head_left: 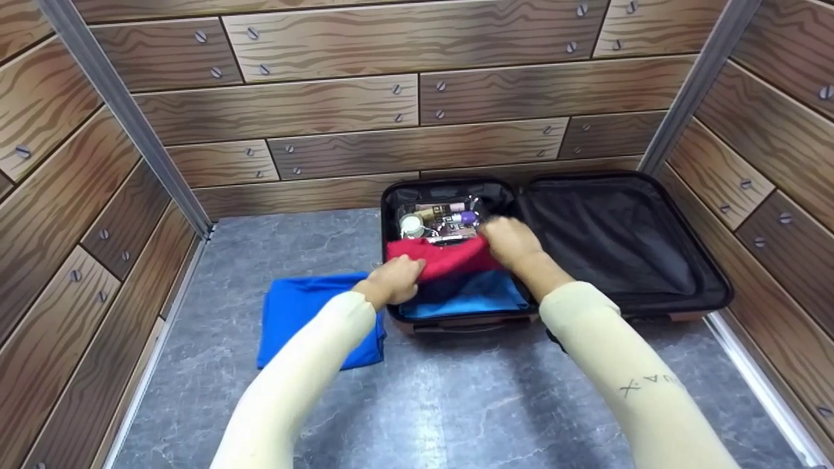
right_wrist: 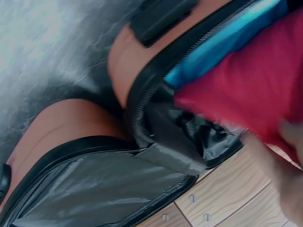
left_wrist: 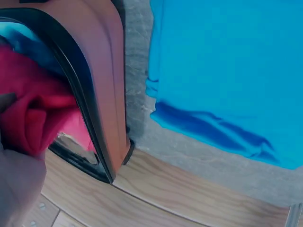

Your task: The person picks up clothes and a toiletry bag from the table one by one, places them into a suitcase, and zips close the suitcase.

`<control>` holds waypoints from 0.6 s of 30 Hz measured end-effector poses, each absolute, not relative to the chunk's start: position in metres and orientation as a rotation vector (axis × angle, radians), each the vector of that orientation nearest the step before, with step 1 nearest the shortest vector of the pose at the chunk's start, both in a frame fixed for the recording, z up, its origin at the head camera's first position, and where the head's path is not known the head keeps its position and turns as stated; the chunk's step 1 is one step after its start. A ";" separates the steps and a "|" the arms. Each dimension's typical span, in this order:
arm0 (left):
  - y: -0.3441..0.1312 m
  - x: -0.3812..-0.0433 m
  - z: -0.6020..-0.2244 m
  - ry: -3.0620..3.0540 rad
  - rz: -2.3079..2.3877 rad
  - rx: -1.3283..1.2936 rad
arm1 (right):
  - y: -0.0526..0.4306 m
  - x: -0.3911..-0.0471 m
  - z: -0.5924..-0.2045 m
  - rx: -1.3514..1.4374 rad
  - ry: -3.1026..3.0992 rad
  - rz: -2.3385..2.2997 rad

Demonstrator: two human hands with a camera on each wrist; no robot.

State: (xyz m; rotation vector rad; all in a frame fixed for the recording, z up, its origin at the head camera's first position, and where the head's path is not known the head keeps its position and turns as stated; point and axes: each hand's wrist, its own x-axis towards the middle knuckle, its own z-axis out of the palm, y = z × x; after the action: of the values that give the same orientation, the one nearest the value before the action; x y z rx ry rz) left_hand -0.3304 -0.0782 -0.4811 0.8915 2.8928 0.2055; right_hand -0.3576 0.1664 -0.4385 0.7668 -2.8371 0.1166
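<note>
Both hands hold a folded red cloth (head_left: 453, 257) over the packed half of an open suitcase (head_left: 479, 320). My left hand (head_left: 395, 279) grips its left end, and my right hand (head_left: 511, 242), a little blurred, grips the right end. Beneath the red cloth, a blue folded cloth (head_left: 472, 296) lies at the suitcase's near side. Behind it, a clear pouch of toiletries (head_left: 443, 218) shows at the far side. In the left wrist view the red cloth (left_wrist: 33, 104) bunches at the fingers. The right wrist view has the red cloth (right_wrist: 246, 80) slanting above the case's edge.
A bright blue folded cloth (head_left: 313, 306) lies on the grey floor (head_left: 443, 404) left of the suitcase. The suitcase's lined lid half (head_left: 606, 234) lies open at the right. Wood-patterned walls (head_left: 339, 104) stand behind and on both sides.
</note>
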 end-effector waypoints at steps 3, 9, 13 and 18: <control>-0.077 -0.328 -0.485 2.884 0.245 0.903 | 0.164 -0.359 -0.435 0.877 -2.625 0.166; -0.077 -0.322 -0.491 2.850 0.174 0.941 | 0.183 -0.358 -0.439 0.981 -2.876 -0.082; -0.076 -0.319 -0.490 2.818 0.098 0.967 | 0.195 -0.356 -0.449 0.973 -3.119 -0.230; -0.070 -0.314 -0.488 2.745 -0.041 0.963 | 0.186 -0.347 -0.451 0.922 -3.364 -0.444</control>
State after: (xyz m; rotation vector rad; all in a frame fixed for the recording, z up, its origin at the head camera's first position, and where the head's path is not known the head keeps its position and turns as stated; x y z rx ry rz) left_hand -0.3136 -0.0699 -0.4882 0.9630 2.7452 -0.0415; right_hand -0.3468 0.1865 -0.4506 0.9216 -3.3644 -0.4445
